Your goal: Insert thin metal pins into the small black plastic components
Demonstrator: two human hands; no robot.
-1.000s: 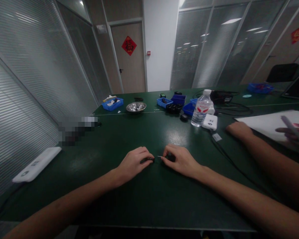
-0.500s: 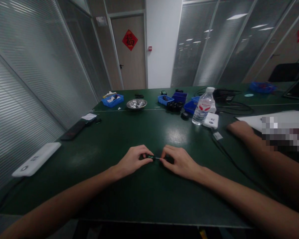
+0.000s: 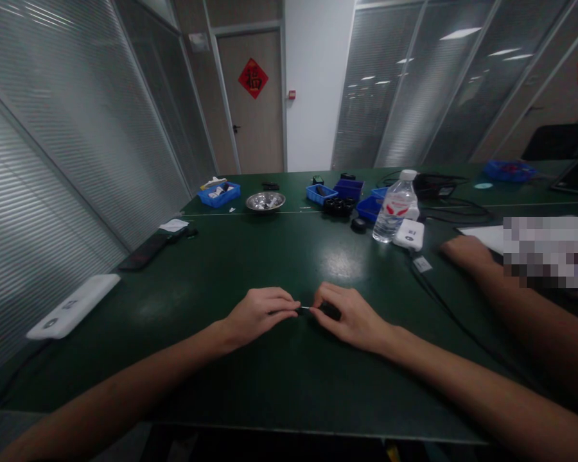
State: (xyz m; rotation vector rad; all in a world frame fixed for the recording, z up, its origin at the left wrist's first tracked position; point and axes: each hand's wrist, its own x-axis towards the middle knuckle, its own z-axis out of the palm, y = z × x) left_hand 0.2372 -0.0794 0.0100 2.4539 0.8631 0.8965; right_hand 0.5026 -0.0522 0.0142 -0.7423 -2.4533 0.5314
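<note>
My left hand (image 3: 264, 313) is closed in a pinch at the near middle of the table. Between thumb and fingertips it grips a small circuit board, now almost wholly covered; only a dark end shows at the fingertips. Facing it, my right hand (image 3: 344, 314) is wrapped round a small screwdriver (image 3: 306, 308). The thin metal shaft points left to the part in my left fingertips, and the dark handle lies under my curled fingers. Whether the tip touches the part is too small to tell.
Beyond my hands on the green table (image 3: 250, 256) stand a metal bowl (image 3: 266, 210), a blue basket (image 3: 220, 197) and a water bottle (image 3: 395, 208). White devices lie left (image 3: 74, 307) and right (image 3: 409, 235). Another person's arm (image 3: 510, 295) rests at the right.
My left fingers have closed further over the circuit board, hiding the green face that showed before. My right hand stays nearly in place with the screwdriver. The view has shifted slightly.
</note>
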